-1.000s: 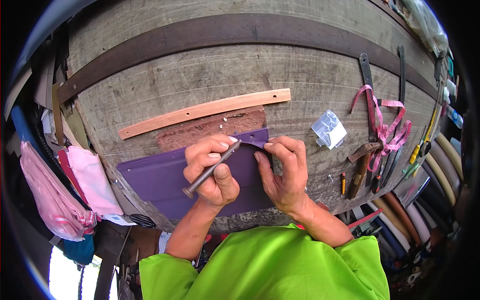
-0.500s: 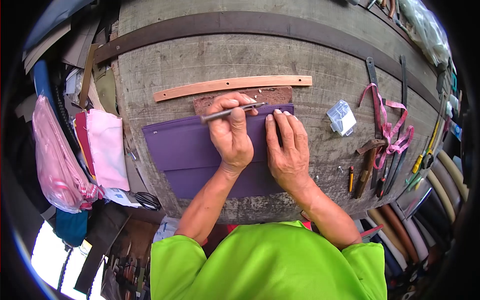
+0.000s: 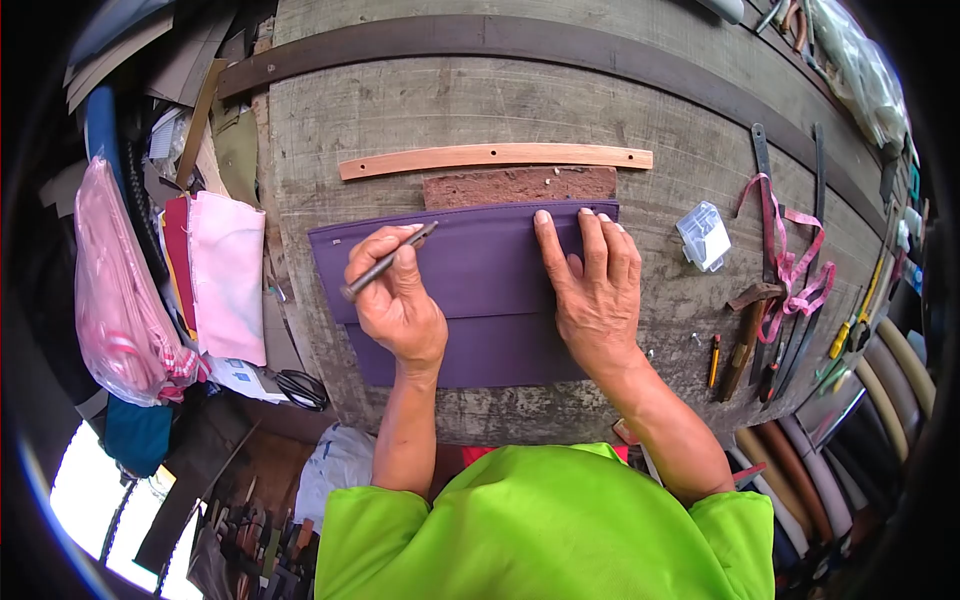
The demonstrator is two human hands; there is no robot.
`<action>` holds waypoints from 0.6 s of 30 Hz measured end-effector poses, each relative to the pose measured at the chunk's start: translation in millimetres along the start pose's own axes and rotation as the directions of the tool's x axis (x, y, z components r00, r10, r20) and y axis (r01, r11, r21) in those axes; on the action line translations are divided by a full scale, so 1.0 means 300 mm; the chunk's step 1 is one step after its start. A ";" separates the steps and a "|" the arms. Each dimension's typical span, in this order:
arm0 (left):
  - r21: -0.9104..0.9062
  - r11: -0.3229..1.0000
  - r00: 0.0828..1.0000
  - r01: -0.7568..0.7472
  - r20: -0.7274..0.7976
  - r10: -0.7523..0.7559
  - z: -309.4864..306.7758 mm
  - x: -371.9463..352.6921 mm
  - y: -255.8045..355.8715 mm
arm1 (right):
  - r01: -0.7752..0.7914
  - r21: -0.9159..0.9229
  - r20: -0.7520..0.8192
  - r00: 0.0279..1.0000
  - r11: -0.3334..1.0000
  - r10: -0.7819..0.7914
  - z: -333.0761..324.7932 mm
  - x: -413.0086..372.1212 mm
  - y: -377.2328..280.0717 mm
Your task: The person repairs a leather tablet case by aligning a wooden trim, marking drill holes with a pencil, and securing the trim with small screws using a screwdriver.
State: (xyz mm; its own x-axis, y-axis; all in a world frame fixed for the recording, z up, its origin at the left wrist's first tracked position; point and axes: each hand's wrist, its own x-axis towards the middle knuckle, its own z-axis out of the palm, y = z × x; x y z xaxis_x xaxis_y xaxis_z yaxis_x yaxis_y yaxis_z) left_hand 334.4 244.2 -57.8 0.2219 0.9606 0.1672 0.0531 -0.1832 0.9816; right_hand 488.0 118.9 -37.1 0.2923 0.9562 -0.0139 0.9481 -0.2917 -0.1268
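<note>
A folded purple panel, leather-like, lies on the worn table with its top edge over a reddish-brown block. My left hand is raised above the panel's left half, fingers wrapped round a dark metal punch. The punch slants, narrow end up and to the right. My right hand rests on the panel's right part, fingers spread and stretched out, fingertips near the top edge. Just beyond the block sits a curved wooden strip with 3 holes.
To the right are a clear plastic box, a hammer, a pencil and a pink tape over dark straps. Folded pink cloth lies at the left edge. A long dark bar crosses the far side.
My left hand has drawn back to the left with the punch, away from the panel's top edge. My right hand stays on the panel, its index finger now spread further from the others.
</note>
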 end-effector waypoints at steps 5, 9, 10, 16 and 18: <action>-0.013 0.999 0.999 -0.041 -0.016 0.041 0.026 -0.010 -0.025 | 0.001 -0.007 -0.004 1.000 1.000 -0.001 -0.001 0.001 -0.002; -0.004 0.999 0.998 -0.054 0.011 0.054 0.021 -0.011 -0.047 | 0.001 -0.008 -0.006 1.000 1.000 -0.001 0.000 0.004 -0.003; 0.000 0.999 0.998 -0.053 0.021 0.053 0.019 -0.012 -0.048 | 0.000 -0.007 -0.009 1.000 1.000 0.000 0.000 0.004 -0.004; 0.022 0.999 0.997 -0.041 0.063 0.039 0.019 -0.001 -0.039 | 0.003 -0.014 0.002 1.000 1.000 -0.003 -0.002 0.005 -0.006; 0.048 0.997 0.996 -0.054 0.076 0.051 0.016 -0.001 -0.040 | 0.000 -0.008 0.006 1.000 1.000 0.000 -0.001 0.003 -0.007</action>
State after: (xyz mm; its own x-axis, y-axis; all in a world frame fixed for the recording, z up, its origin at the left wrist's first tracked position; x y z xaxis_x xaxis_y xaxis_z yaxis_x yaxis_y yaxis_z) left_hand 338.5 245.2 -70.0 0.2978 0.9314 0.2092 0.0880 -0.2450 0.9655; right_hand 486.4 120.5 -36.5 0.2911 0.9565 -0.0198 0.9492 -0.2914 -0.1187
